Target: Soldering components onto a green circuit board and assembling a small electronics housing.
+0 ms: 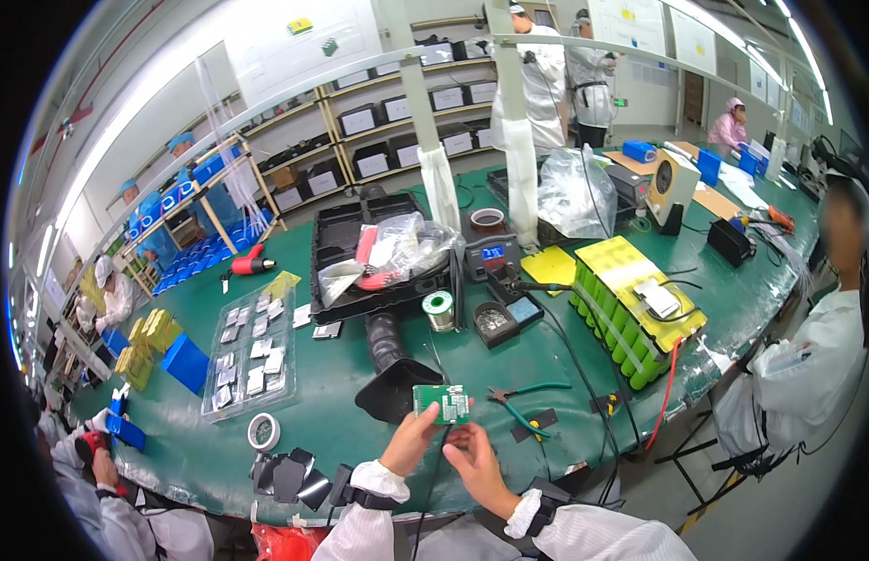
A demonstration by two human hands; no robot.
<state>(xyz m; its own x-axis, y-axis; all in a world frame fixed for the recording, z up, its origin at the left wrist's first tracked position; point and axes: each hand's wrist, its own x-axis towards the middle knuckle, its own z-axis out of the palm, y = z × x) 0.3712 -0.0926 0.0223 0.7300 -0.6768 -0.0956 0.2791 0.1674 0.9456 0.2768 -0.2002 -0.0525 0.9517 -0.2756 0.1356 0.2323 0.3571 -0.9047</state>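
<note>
my left hand pinches the green board over the bench, long side left-right, beyond and left of my right hand, curled near a black cable, grip unclear.

Green table bears pliers; spool; battery pack.

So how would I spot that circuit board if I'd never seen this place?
Find the big green workbench, then the flared black hood near its front edge. At the hood's right, the left hand grips the circuit board. Unlike the teal-handled pliers to its right, the board is a flat green rectangle dotted with pale components.
</note>
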